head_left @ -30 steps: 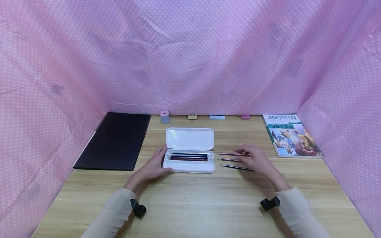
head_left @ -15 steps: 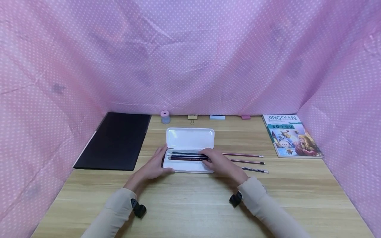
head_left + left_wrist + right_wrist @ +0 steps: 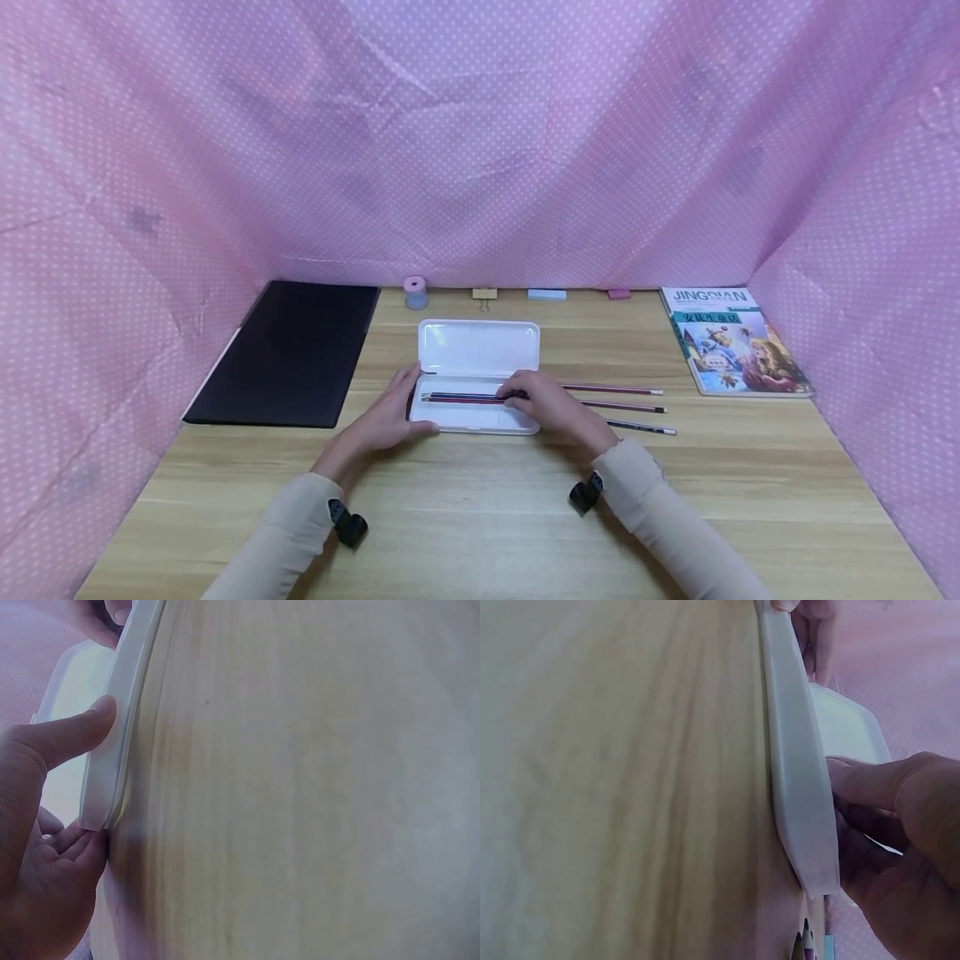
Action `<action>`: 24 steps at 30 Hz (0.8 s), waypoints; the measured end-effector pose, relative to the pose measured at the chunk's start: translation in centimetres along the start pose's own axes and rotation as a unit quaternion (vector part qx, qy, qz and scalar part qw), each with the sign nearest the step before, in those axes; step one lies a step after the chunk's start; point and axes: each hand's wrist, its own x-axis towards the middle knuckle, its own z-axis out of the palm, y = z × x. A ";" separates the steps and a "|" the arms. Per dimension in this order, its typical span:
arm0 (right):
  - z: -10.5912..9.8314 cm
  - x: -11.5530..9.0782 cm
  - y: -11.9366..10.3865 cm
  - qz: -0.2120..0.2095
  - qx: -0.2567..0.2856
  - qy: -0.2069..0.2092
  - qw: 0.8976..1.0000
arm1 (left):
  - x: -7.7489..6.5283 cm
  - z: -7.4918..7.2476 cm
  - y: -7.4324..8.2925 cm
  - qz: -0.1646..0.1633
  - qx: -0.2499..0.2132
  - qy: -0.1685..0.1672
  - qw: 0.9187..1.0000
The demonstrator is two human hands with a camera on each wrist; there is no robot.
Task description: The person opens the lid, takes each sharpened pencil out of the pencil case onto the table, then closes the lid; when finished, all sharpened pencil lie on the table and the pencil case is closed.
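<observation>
A white pencil case [image 3: 517, 423] lies with its lid [image 3: 480, 347] raised at the back. At its left end is my left hand [image 3: 390, 417], thumb on the front wall and fingers around the end corner. Inside the case, dark and maroon pencils [image 3: 461, 398] lie close together, points to the left. My right hand [image 3: 551, 404] reaches over the case's right end and pinches these pencils; its fingers and palm hide their eraser ends. In the right wrist view the thumb and curled fingers [image 3: 870, 787] sit just behind the case's front wall.
Three more pencils [image 3: 626, 407] lie on the table right of the case, partly hidden by my right hand. A black folder [image 3: 292, 354] is at left, a magazine [image 3: 735, 342] at right. Along the back stand a pink-and-blue sharpener-like cylinder [image 3: 416, 293], binder clip [image 3: 484, 294], blue block [image 3: 547, 294] and pink block [image 3: 618, 294].
My right hand has moved left from the loose pencils on the table to those inside the case. The pencils in the case are now bunched closer together. My left hand has stayed put.
</observation>
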 end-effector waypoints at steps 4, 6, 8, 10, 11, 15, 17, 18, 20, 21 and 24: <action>0.0 0.2 0.2 -0.003 0.012 -0.004 1.000 | 0.1 0.0 -0.1 -0.002 0.002 0.001 1.000; -0.1 0.3 0.3 0.005 0.014 -0.012 1.000 | 0.1 0.0 -0.2 -0.003 0.001 0.001 1.000; -0.2 0.4 0.3 0.014 0.016 -0.022 1.000 | 0.1 0.1 -0.2 -0.002 -0.001 0.001 1.000; -0.2 0.5 0.4 0.020 0.016 -0.031 0.999 | 0.1 0.1 -0.1 -0.002 -0.001 0.001 1.000; -0.2 0.5 0.4 0.022 0.017 -0.034 0.999 | 0.0 0.1 -0.1 -0.002 -0.002 0.001 1.000; -0.3 0.7 0.4 0.025 0.027 -0.042 0.998 | 0.0 0.0 0.0 -0.002 -0.001 0.002 1.000; -0.3 0.7 0.4 0.031 0.033 -0.045 0.998 | 0.0 -0.1 0.0 -0.002 -0.001 0.003 1.000; -0.4 0.7 0.4 0.034 0.038 -0.047 0.998 | 0.0 -0.1 0.0 -0.002 -0.001 0.002 1.000; -0.4 0.7 0.4 0.039 0.044 -0.049 0.997 | -0.1 0.0 0.0 -0.002 -0.001 0.002 1.000; -0.4 0.7 0.4 0.040 0.046 -0.049 0.997 | -0.1 0.0 0.0 -0.002 -0.001 0.001 1.000; -0.4 0.6 0.5 0.034 0.054 -0.041 0.997 | -0.1 0.0 0.0 -0.001 -0.001 0.002 1.000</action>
